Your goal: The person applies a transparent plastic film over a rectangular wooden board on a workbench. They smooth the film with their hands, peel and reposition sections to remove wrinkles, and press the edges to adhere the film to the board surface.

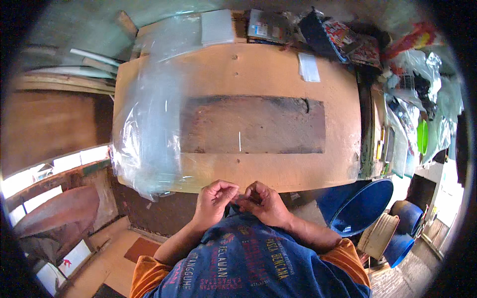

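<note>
My left hand point(216, 198) is held close in front of my body at the table's near edge, thumb and fingertips pinched together. Beside it, nearly meeting it, my right hand point(259, 202) has curled fingers around a small dark item that I cannot make out, just above my dark blue shirt point(223, 263). Beyond both hands is a wooden tabletop point(268, 171) with a darker rectangular panel point(253, 124) in its middle and a short white strip point(240, 141) on it. Clear plastic sheeting point(146, 139) lies along the table's left part and hangs over its front edge.
Flat packs point(216, 25) and a bundle point(323, 35) line the back, with a white sheet point(309, 67) near them. Plastic bags point(422, 84) crowd the right. Blue tubs point(353, 203) and a cream container point(377, 233) stand below right. Boards point(74, 84) are stacked at the left.
</note>
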A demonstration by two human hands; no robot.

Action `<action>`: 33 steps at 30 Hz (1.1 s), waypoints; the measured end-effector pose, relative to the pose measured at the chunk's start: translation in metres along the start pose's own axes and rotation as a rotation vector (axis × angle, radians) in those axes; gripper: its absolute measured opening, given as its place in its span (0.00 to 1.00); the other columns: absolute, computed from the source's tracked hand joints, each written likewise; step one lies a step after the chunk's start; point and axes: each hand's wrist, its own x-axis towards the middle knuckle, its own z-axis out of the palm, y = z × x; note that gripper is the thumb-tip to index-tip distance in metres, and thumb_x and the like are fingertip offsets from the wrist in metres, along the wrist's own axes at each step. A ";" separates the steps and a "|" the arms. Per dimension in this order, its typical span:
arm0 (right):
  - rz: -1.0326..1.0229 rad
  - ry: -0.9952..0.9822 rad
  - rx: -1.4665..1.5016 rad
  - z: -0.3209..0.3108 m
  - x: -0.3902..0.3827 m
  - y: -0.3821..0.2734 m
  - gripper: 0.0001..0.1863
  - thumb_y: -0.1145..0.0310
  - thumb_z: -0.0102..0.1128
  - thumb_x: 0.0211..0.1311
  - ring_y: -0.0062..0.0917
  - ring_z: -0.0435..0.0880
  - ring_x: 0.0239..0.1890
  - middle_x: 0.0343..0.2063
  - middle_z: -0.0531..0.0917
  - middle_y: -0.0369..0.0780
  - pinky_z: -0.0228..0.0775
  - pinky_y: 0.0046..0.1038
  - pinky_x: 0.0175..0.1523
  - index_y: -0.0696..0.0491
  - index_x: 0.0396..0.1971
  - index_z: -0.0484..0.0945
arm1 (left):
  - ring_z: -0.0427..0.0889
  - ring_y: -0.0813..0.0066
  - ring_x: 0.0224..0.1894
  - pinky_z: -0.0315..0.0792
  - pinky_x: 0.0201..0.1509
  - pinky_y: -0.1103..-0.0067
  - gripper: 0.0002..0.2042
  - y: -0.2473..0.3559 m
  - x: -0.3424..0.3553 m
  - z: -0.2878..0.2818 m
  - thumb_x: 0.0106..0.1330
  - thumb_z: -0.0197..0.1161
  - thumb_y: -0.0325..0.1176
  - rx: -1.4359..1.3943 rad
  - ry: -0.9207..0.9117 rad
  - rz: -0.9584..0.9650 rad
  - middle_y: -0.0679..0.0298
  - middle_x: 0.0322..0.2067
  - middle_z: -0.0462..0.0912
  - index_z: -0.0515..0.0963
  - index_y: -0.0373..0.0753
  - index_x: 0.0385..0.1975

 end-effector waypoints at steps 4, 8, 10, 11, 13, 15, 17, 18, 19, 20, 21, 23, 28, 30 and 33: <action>-0.022 -0.005 0.275 0.000 -0.010 -0.017 0.17 0.81 0.61 0.67 0.20 0.83 0.42 0.37 0.84 0.39 0.77 0.24 0.48 0.55 0.51 0.67 | 0.84 0.80 0.38 0.78 0.44 0.82 0.07 0.007 -0.009 0.000 0.72 0.62 0.28 0.102 -0.013 -0.017 0.64 0.34 0.85 0.80 0.32 0.43; 0.025 0.068 0.279 0.007 -0.016 -0.008 0.23 0.81 0.63 0.65 0.22 0.83 0.40 0.37 0.83 0.39 0.77 0.24 0.47 0.55 0.56 0.66 | 0.83 0.81 0.37 0.77 0.44 0.82 0.14 0.000 -0.018 -0.001 0.70 0.65 0.27 0.196 -0.011 0.061 0.63 0.34 0.85 0.77 0.33 0.53; 0.011 0.103 0.249 0.011 -0.020 0.000 0.24 0.81 0.65 0.64 0.23 0.82 0.39 0.37 0.83 0.39 0.77 0.24 0.47 0.56 0.57 0.66 | 0.83 0.81 0.38 0.76 0.45 0.82 0.18 -0.002 -0.021 -0.003 0.69 0.65 0.26 0.177 -0.017 0.096 0.62 0.35 0.85 0.74 0.34 0.58; 0.007 0.102 0.254 0.011 -0.022 0.005 0.25 0.81 0.65 0.63 0.23 0.82 0.40 0.37 0.82 0.39 0.77 0.24 0.47 0.56 0.57 0.66 | 0.82 0.80 0.38 0.76 0.46 0.81 0.21 -0.002 -0.023 -0.003 0.69 0.65 0.25 0.156 -0.034 0.094 0.62 0.36 0.85 0.72 0.35 0.60; -0.005 0.079 0.303 0.014 -0.027 0.010 0.25 0.81 0.66 0.62 0.22 0.82 0.40 0.37 0.82 0.39 0.77 0.24 0.47 0.56 0.57 0.66 | 0.82 0.80 0.39 0.76 0.48 0.81 0.24 0.000 -0.026 -0.004 0.68 0.65 0.24 0.150 -0.067 0.081 0.61 0.37 0.85 0.69 0.35 0.63; -0.027 0.035 0.381 0.015 -0.032 0.008 0.24 0.81 0.67 0.62 0.22 0.82 0.39 0.36 0.81 0.38 0.77 0.24 0.48 0.57 0.56 0.67 | 0.83 0.80 0.41 0.76 0.49 0.81 0.25 0.002 -0.030 -0.001 0.68 0.65 0.25 0.177 -0.100 0.073 0.60 0.37 0.86 0.68 0.34 0.65; 0.008 0.006 0.368 0.014 -0.036 0.005 0.23 0.80 0.67 0.62 0.21 0.82 0.39 0.36 0.82 0.37 0.76 0.23 0.49 0.57 0.54 0.69 | 0.84 0.78 0.41 0.76 0.50 0.80 0.26 -0.003 -0.036 -0.001 0.68 0.65 0.24 0.178 -0.109 0.100 0.58 0.39 0.86 0.67 0.34 0.65; 0.054 -0.001 0.317 0.013 -0.038 0.003 0.21 0.80 0.68 0.62 0.20 0.82 0.39 0.36 0.82 0.37 0.76 0.22 0.48 0.56 0.53 0.71 | 0.84 0.78 0.42 0.77 0.51 0.80 0.27 -0.004 -0.038 0.001 0.67 0.65 0.24 0.178 -0.112 0.113 0.57 0.40 0.86 0.66 0.33 0.65; 0.102 -0.008 0.266 0.012 -0.041 0.003 0.20 0.79 0.68 0.61 0.20 0.82 0.39 0.36 0.83 0.37 0.76 0.21 0.48 0.55 0.52 0.72 | 0.84 0.77 0.42 0.77 0.51 0.79 0.27 -0.004 -0.040 0.005 0.67 0.65 0.23 0.164 -0.097 0.143 0.57 0.41 0.86 0.65 0.34 0.66; 0.058 0.030 0.277 0.014 -0.042 0.007 0.19 0.79 0.68 0.61 0.19 0.82 0.38 0.35 0.82 0.36 0.75 0.21 0.47 0.55 0.50 0.73 | 0.84 0.76 0.42 0.77 0.52 0.79 0.28 -0.001 -0.042 0.007 0.67 0.65 0.23 0.154 -0.078 0.175 0.56 0.41 0.85 0.65 0.34 0.67; 0.014 0.067 0.287 0.017 -0.043 0.016 0.18 0.79 0.68 0.61 0.18 0.81 0.37 0.34 0.82 0.35 0.75 0.20 0.45 0.55 0.49 0.74 | 0.84 0.76 0.43 0.77 0.52 0.79 0.29 0.001 -0.044 0.010 0.67 0.65 0.22 0.143 -0.059 0.206 0.55 0.42 0.85 0.64 0.34 0.67; -0.039 0.116 0.254 0.020 -0.045 0.018 0.16 0.80 0.69 0.61 0.16 0.79 0.35 0.33 0.81 0.33 0.74 0.19 0.44 0.56 0.47 0.75 | 0.84 0.76 0.43 0.78 0.51 0.79 0.25 0.004 -0.046 0.016 0.67 0.65 0.22 0.092 -0.043 0.210 0.56 0.41 0.85 0.67 0.33 0.64; 0.001 0.101 0.019 0.020 -0.061 -0.012 0.18 0.80 0.69 0.59 0.15 0.77 0.37 0.32 0.77 0.31 0.72 0.19 0.46 0.56 0.48 0.75 | 0.83 0.79 0.38 0.80 0.44 0.79 0.06 -0.015 -0.050 0.004 0.68 0.65 0.22 0.200 -0.026 0.149 0.61 0.36 0.84 0.77 0.32 0.41; -0.111 0.071 0.239 0.024 -0.061 0.005 0.19 0.78 0.69 0.61 0.16 0.76 0.40 0.36 0.78 0.32 0.71 0.20 0.47 0.56 0.51 0.74 | 0.83 0.79 0.37 0.78 0.44 0.80 0.05 -0.010 -0.054 0.013 0.67 0.65 0.23 0.089 -0.054 0.144 0.62 0.34 0.84 0.78 0.34 0.40; -0.035 0.007 0.416 0.024 -0.064 0.003 0.19 0.69 0.62 0.69 0.18 0.77 0.43 0.41 0.80 0.36 0.72 0.24 0.48 0.56 0.56 0.71 | 0.83 0.78 0.40 0.79 0.45 0.80 0.13 -0.010 -0.056 0.011 0.68 0.62 0.20 0.031 -0.129 0.209 0.60 0.41 0.84 0.75 0.33 0.51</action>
